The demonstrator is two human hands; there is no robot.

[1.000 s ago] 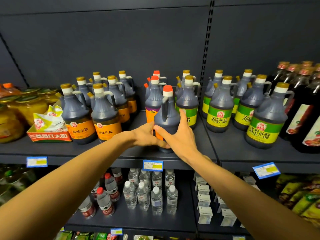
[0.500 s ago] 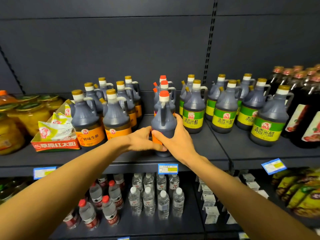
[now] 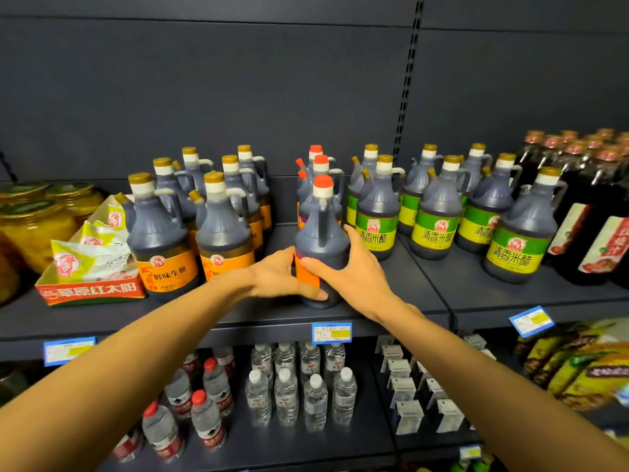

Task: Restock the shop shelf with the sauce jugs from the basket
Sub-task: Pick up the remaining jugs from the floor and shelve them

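A dark sauce jug [image 3: 321, 233] with a red cap and orange label stands upright near the front of the dark shelf [image 3: 265, 313], its handle facing me. My left hand [image 3: 277, 275] wraps its lower left side, thumb across the base. My right hand [image 3: 355, 267] grips its right side with the thumb over the label. Two more red-capped jugs [image 3: 318, 166] stand in a row right behind it. The basket is not in view.
Orange-label jugs [image 3: 163, 233] crowd the shelf to the left, green-label jugs [image 3: 376, 216] to the right. A red carton of packets [image 3: 88, 267] and yellow jars [image 3: 34, 223] sit far left, dark bottles [image 3: 592, 212] far right. Water bottles [image 3: 299, 386] fill the shelf below.
The view has shifted a little, so the shelf sits further right in frame. Both hands stay on the red-capped jug, which stands at about the same spot on the shelf.
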